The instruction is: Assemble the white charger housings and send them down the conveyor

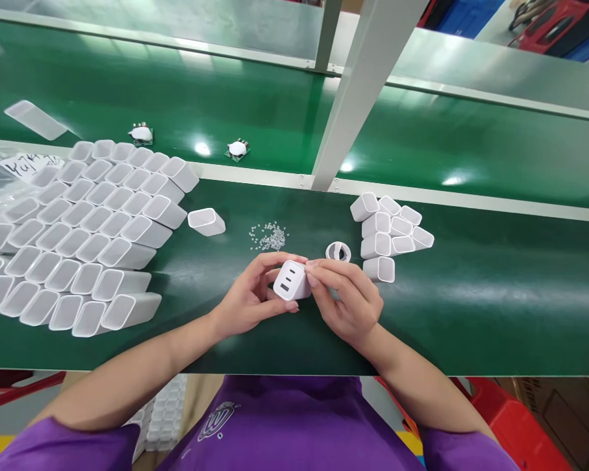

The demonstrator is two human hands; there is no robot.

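Observation:
A white charger housing (294,280) with three port slots in its end face is between my hands, tilted toward me. My left hand (255,288) wraps around its left side, thumb below and fingers above. At its upper right edge, the thumb and fingertips of my right hand (346,294) are pinched together against the housing; whether they hold a small piece, I cannot make out. Just beyond lies a scatter of tiny clear pieces (271,237). A white roll of tape (338,252) rests near my right fingers.
Many open white housings (93,222) stand in rows at left, with one single housing (207,222) beside them. A smaller group (390,229) stands at right. Two small circuit boards (237,150) lie on the green belt behind. A metal post (353,91) rises beyond my hands.

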